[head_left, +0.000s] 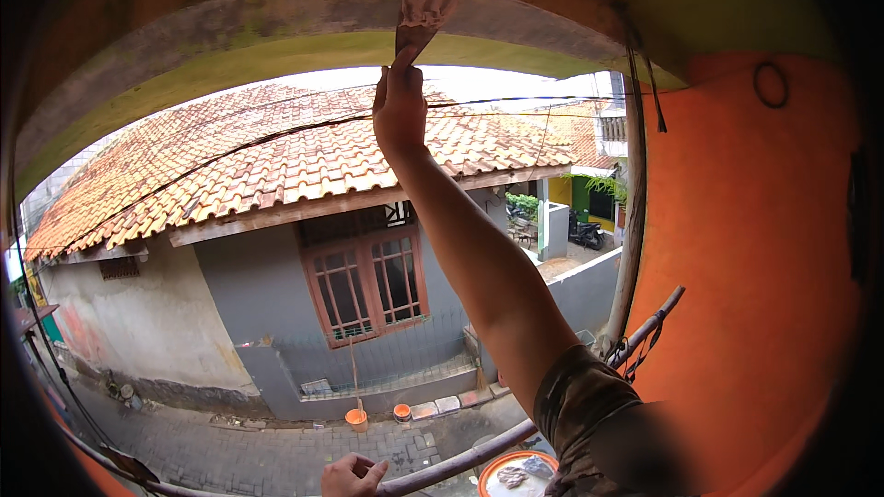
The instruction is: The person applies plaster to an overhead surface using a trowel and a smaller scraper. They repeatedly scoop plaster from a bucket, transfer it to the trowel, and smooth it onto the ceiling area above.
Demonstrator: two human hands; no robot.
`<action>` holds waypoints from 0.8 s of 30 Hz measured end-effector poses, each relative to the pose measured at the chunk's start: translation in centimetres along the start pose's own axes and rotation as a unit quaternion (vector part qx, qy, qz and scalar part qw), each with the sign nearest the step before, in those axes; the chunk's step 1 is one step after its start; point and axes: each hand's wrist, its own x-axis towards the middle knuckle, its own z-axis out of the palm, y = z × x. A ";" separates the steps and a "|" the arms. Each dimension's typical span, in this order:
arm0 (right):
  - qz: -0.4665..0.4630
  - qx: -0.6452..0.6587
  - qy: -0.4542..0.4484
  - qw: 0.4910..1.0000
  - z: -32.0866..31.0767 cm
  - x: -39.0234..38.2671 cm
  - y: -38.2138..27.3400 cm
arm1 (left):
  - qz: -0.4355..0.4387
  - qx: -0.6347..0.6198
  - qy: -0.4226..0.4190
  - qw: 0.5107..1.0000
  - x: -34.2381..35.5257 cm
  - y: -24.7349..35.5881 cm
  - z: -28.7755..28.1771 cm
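My right arm stretches up to the underside of the overhead beam (pixel 304 11). In my right hand (pixel 401 115) is a putty knife (pixel 414 37), gripped by its handle, which the fingers mostly hide. Its broad blade meets the beam at a patch of wet, greyish-pink filler (pixel 429 5). Low in the view, my left hand (pixel 354 477) has curled fingers and rests at the wooden pole (pixel 460 462) of the railing, seemingly around it. Right of it stands an orange-rimmed bucket (pixel 518 477) with whitish material inside, partly hidden by my right sleeve.
An orange wall (pixel 737 248) rises at the right, beside an upright wooden post (pixel 633 221) with hanging cords. Cables cross ahead. Beyond the railing lie a paved lane (pixel 304 451), small orange pails (pixel 357 419) and a grey house with a tiled roof (pixel 276 156).
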 end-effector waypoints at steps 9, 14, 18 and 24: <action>-0.005 -0.021 -0.018 1.000 -12.4 -0.7 -3.1 | 0.014 0.014 -0.006 1.000 0.3 -0.3 0.7; -0.020 -0.138 -0.157 0.978 -17.5 8.6 -3.1 | 0.006 0.028 -0.006 1.000 0.1 -0.5 0.4; -0.020 -0.136 -0.258 0.956 -18.8 12.5 -3.2 | -0.042 0.009 -0.016 0.999 -0.5 1.7 -0.4; 0.006 -0.195 -0.355 0.914 -19.8 13.7 -5.4 | -0.048 0.009 -0.015 0.999 -0.9 1.9 -0.4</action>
